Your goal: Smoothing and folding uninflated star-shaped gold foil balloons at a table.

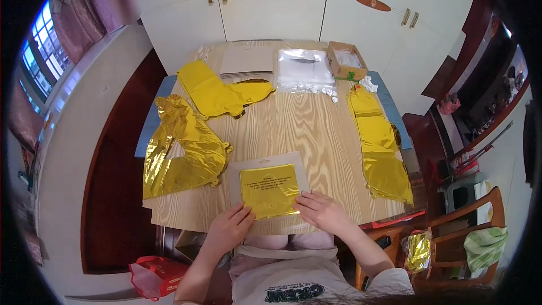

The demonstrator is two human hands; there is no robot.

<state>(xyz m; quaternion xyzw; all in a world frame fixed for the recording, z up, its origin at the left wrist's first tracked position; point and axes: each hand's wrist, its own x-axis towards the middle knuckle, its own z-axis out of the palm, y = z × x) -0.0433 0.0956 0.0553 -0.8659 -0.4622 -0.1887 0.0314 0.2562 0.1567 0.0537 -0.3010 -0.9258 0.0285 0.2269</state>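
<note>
A folded gold foil square (269,189) lies on a grey card sheet (237,173) at the near edge of the wooden table (305,127). My left hand (228,227) rests at the foil's lower left corner, fingertips touching it. My right hand (322,210) presses its fingertips on the foil's lower right edge. Neither hand lifts anything.
Flat gold foil balloons lie at the left (180,152), at the back left (217,93) and down the right side (378,144). At the far edge are grey cards (247,59), clear plastic bags (305,68) and a small cardboard box (346,60). A wooden chair (468,226) stands at right.
</note>
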